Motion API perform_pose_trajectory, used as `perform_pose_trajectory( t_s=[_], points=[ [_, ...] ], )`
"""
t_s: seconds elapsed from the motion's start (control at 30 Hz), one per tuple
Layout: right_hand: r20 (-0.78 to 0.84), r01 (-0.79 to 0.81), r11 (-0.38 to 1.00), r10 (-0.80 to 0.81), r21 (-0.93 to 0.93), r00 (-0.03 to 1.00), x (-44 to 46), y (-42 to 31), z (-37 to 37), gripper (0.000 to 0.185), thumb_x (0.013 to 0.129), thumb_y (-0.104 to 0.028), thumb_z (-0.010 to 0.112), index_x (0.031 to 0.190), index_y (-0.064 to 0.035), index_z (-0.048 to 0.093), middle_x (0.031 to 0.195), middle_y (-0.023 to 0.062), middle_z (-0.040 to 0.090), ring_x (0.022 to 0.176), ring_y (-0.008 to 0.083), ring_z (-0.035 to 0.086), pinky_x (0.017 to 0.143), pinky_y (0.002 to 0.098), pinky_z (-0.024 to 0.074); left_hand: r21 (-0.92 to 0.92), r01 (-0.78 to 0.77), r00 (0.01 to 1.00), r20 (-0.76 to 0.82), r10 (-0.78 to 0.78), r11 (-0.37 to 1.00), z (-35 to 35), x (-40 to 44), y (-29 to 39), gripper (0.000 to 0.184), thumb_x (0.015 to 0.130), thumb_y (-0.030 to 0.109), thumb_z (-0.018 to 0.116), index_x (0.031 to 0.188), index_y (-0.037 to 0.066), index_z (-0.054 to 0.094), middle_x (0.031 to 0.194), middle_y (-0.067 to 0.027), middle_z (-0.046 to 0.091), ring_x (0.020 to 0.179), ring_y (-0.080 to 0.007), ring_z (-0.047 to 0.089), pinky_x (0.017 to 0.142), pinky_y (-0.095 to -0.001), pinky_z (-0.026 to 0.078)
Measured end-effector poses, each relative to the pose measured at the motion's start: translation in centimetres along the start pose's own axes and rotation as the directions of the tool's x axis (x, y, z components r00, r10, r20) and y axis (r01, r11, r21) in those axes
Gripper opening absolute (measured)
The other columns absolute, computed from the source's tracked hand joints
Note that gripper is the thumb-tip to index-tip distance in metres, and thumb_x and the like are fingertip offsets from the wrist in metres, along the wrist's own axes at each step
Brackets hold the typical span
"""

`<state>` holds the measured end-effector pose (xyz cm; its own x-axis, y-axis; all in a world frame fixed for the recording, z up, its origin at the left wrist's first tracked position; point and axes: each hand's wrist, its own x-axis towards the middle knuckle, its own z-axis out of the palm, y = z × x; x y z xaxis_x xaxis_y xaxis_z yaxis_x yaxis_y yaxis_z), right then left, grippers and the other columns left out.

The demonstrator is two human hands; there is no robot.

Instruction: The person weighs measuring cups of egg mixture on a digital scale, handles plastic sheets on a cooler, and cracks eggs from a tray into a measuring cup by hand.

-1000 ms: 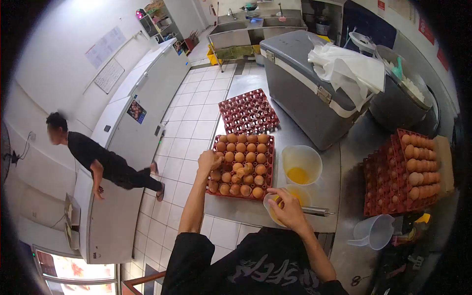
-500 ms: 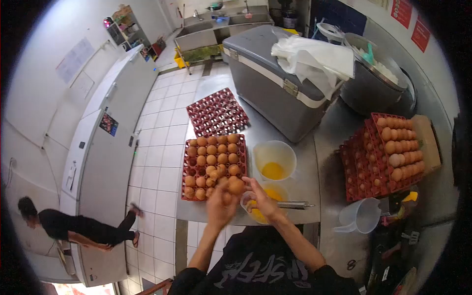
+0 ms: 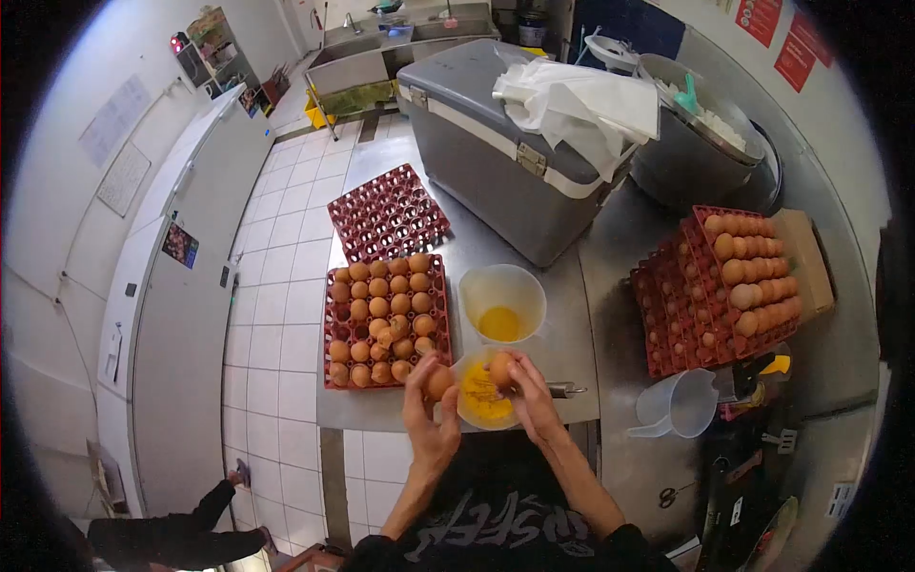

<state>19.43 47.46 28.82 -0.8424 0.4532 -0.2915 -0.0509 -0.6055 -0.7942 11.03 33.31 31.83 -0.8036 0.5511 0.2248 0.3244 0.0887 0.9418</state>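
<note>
My left hand [image 3: 431, 426] is closed round a brown egg [image 3: 439, 383] at the left side of a clear container [image 3: 465, 408] of yellow beaten egg. Above the right part of that container, my right hand [image 3: 536, 404] grips another egg [image 3: 500, 368]. A whisk [image 3: 569, 390] rests in the container, its metal handle sticking out to the right and partly hidden by my right hand. Just behind stands a translucent measuring jug [image 3: 527, 286] with more yellow egg in it. On my left, brown eggs and some broken shells [image 3: 389, 336] sit in a red egg tray [image 3: 331, 319].
An unfilled red tray [image 3: 389, 212] lies behind the egg tray. A big grey cooler [image 3: 486, 162] carries white plastic bags [image 3: 581, 105]. At right are stacked egg trays [image 3: 667, 315], a clear jug [image 3: 679, 405] and scissors [image 3: 668, 497]. Another person [image 3: 181, 524] is at lower left.
My hands have drawn apart: the left now holds one egg left of the container, and the right, seen without an egg before, holds one above it. The other person has moved toward the lower edge.
</note>
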Motion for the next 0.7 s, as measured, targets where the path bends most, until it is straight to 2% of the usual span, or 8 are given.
perform_pose_trajectory(
  t_s=[0.07,0.1,0.2,0.23,0.37,0.53,0.67,0.7],
  points=[
    [0.048,-0.009,0.999,0.007,0.041,0.999,0.1,1.2,-0.3,0.038,0.106,-0.03,0.044,0.135,-0.0062,0.045,0.126,0.0101,0.055,0.108,0.0172,0.056,0.094,0.0315,0.0454,0.187,-0.269,0.861,-0.392,0.323,0.945,1.7,0.0,0.5,0.036,0.098,0.009,0.059,0.131,-0.002,0.052,0.13,-0.0186,0.056,0.124,-0.032,0.055,0.105,-0.0411,0.045],
    [0.087,-0.01,0.996,0.002,0.085,0.996,-0.1,1.7,-0.4,0.037,0.106,-0.029,0.041,0.136,-0.0073,0.046,0.127,0.01,0.054,0.109,0.0176,0.055,0.096,0.0317,0.0444,0.283,-0.373,0.863,-0.244,0.442,0.884,1.9,0.0,-0.7,0.037,0.095,0.006,0.061,0.131,-0.001,0.054,0.134,-0.0213,0.055,0.126,-0.0377,0.054,0.107,-0.0432,0.043],
    [-0.055,0.062,0.992,-0.057,0.106,0.997,-0.9,2.8,1.1,0.036,0.107,-0.029,0.038,0.136,-0.0096,0.046,0.128,0.0095,0.052,0.108,0.0174,0.054,0.094,0.0317,0.0441,0.213,-0.261,0.958,-0.058,0.279,0.942,3.7,-0.7,-1.1,0.04,0.092,0.002,0.062,0.131,0.0,0.056,0.137,-0.0235,0.054,0.126,-0.0404,0.054,0.107,-0.045,0.044],
    [-0.06,0.071,0.992,-0.065,0.107,0.996,-0.8,2.7,0.7,0.036,0.107,-0.029,0.038,0.136,-0.0096,0.046,0.128,0.0095,0.052,0.108,0.0174,0.054,0.094,0.0317,0.0441,0.217,-0.291,0.935,-0.14,0.325,0.932,4.0,-0.8,-1.8,0.045,0.089,-0.001,0.063,0.133,0.001,0.055,0.137,-0.0229,0.054,0.127,-0.0406,0.054,0.106,-0.0457,0.044],
    [-0.086,0.012,0.979,0.006,0.204,0.996,-1.3,3.2,0.4,0.035,0.106,-0.026,0.037,0.137,-0.0117,0.045,0.129,0.0089,0.051,0.11,0.0166,0.053,0.094,0.0322,0.0426,0.255,-0.316,0.927,-0.12,0.354,0.914,4.4,-1.3,-2.1,0.047,0.089,-0.002,0.063,0.135,0.002,0.054,0.138,-0.0224,0.052,0.128,-0.0394,0.053,0.105,-0.0454,0.045],
    [-0.066,-0.002,0.96,0.021,0.279,0.998,-1.4,3.4,-0.2,0.034,0.106,-0.025,0.038,0.136,-0.0113,0.044,0.125,0.0085,0.052,0.11,0.0176,0.053,0.094,0.0349,0.0431,0.186,-0.246,0.967,-0.026,0.255,0.951,4.3,-1.2,-1.3,0.042,0.089,-0.002,0.061,0.129,0.003,0.055,0.133,-0.0216,0.054,0.122,-0.0382,0.055,0.1,-0.043,0.047],
    [-0.067,-0.042,0.994,0.049,0.098,0.997,-1.0,2.7,-0.9,0.036,0.104,-0.027,0.045,0.135,-0.0095,0.043,0.12,0.0093,0.054,0.105,0.0162,0.054,0.09,0.033,0.0456,0.175,-0.206,0.978,0.013,0.207,0.963,3.5,-0.7,-2.4,0.035,0.087,0.0,0.062,0.121,0.002,0.056,0.123,-0.0193,0.057,0.113,-0.0357,0.059,0.097,-0.0398,0.048],
    [-0.054,-0.085,0.994,0.089,0.075,0.995,-1.2,2.7,-1.5,0.038,0.104,-0.028,0.048,0.136,-0.0086,0.043,0.119,0.0092,0.054,0.103,0.0156,0.056,0.09,0.0319,0.0469,0.092,-0.073,0.996,0.051,0.068,0.993,2.8,-0.7,-3.1,0.033,0.086,0.001,0.063,0.119,0.001,0.056,0.12,-0.0182,0.058,0.11,-0.0329,0.06,0.095,-0.0383,0.049]
  ],
)
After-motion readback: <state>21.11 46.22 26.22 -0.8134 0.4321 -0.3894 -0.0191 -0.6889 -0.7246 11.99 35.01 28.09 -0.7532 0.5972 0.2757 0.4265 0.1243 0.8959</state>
